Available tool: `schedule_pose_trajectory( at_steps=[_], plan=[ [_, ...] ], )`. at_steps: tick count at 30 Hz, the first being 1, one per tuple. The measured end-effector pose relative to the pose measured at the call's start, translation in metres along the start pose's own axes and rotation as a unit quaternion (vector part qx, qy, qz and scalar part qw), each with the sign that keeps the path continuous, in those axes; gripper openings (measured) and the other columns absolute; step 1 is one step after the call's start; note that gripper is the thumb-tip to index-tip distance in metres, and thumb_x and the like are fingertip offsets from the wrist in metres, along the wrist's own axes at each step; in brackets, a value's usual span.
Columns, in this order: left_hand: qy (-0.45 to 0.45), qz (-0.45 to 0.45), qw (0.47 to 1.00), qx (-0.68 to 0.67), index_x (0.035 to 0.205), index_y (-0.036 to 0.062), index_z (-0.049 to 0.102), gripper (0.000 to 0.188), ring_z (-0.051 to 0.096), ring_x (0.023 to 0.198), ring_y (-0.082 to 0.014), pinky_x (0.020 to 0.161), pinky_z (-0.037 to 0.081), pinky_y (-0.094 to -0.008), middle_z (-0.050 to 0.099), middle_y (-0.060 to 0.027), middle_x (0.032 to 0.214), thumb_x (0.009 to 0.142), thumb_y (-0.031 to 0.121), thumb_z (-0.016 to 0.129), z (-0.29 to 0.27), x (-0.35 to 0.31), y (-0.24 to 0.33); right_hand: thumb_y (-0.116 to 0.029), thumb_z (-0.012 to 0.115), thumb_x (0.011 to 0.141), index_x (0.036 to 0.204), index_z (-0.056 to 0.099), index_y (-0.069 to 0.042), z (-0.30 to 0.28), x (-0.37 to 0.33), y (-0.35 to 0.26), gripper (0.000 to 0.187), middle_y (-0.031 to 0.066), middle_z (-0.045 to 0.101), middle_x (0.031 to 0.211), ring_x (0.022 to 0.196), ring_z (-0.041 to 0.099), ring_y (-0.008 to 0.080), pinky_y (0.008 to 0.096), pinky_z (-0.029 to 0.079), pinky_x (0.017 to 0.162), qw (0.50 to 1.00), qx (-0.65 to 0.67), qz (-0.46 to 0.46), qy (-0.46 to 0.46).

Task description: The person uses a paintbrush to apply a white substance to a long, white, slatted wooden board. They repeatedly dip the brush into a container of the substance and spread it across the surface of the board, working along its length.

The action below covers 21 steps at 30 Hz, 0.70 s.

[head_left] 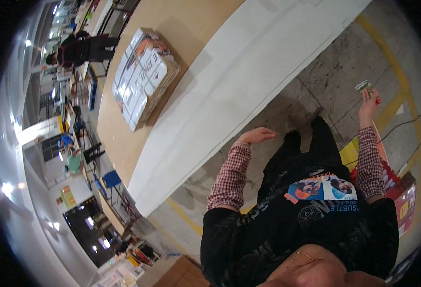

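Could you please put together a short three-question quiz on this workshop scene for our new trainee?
1. True or false: the left hand holds a tool.
2. Which hand grips the small packet? A) left B) right
3. Fill in: the wrapped bundle of printed boxes lies on the ___.

Key: 1 false, it is open and empty; 2 B; 3 table.

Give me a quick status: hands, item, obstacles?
Left hand open, holding nothing. Right hand shut on small packet. Wrapped bundle on table, out of the way.
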State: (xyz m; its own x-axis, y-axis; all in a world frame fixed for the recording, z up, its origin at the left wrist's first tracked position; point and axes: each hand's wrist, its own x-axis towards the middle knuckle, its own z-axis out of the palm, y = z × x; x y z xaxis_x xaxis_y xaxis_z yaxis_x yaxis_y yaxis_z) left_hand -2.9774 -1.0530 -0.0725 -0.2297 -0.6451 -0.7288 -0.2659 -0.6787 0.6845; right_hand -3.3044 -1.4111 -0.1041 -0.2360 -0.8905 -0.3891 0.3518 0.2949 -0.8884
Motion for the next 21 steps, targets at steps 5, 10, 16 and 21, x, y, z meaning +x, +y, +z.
schedule_pose_trajectory(
  at_steps=[5, 10, 16, 21],
  plan=[
    [-0.017, 0.171, 0.982, -0.075, 0.117, 0.0010, 0.064, 0.044, 0.064, 0.104, -0.0204, 0.095, 0.048, -0.0359, 0.070, -0.0106, 0.109, 0.100, 0.039, 0.050, -0.048, 0.010, 0.089, -0.028, 0.056, 0.099, 0.124, 0.048, 0.004, -0.004, -0.005, -0.008, 0.042, 0.0142, 0.049, 0.126, 0.106, 0.061, 0.0281, 0.0370, 0.053, 0.094, 0.998, 0.045, -0.017, 0.032],
    [0.256, 0.290, 0.871, -0.304, 0.110, -0.0016, 0.061, 0.033, 0.066, 0.088, -0.0222, 0.084, 0.053, -0.0342, 0.068, -0.0134, 0.093, 0.102, 0.028, 0.048, -0.143, 0.049, 0.150, -0.031, 0.055, 0.099, 0.113, 0.053, 0.003, -0.015, 0.002, -0.031, 0.037, 0.0122, 0.053, 0.119, 0.097, 0.065, 0.0272, 0.0365, 0.056, 0.087, 0.994, 0.059, -0.076, 0.060],
    [0.432, 0.275, 0.686, -0.517, 0.138, -0.0007, 0.034, 0.062, 0.059, 0.109, -0.0309, 0.100, 0.044, -0.0426, 0.059, -0.0188, 0.117, 0.099, 0.044, 0.049, -0.325, 0.143, 0.193, -0.034, 0.052, 0.101, 0.113, 0.056, -0.001, -0.049, 0.060, -0.055, 0.035, 0.0098, 0.057, 0.111, 0.093, 0.065, 0.0230, 0.0352, 0.054, 0.084, 0.991, 0.048, -0.124, 0.028],
    [0.357, 0.147, 0.747, -0.541, 0.137, 0.0024, 0.037, 0.072, 0.059, 0.110, -0.0377, 0.096, 0.047, -0.0478, 0.058, -0.0205, 0.122, 0.093, 0.057, 0.053, -0.414, 0.193, 0.206, -0.035, 0.052, 0.101, 0.112, 0.059, -0.004, -0.067, 0.129, -0.072, 0.034, 0.0087, 0.062, 0.096, 0.081, 0.061, 0.0175, 0.0320, 0.051, 0.076, 0.990, 0.088, -0.050, 0.097]
  ],
)
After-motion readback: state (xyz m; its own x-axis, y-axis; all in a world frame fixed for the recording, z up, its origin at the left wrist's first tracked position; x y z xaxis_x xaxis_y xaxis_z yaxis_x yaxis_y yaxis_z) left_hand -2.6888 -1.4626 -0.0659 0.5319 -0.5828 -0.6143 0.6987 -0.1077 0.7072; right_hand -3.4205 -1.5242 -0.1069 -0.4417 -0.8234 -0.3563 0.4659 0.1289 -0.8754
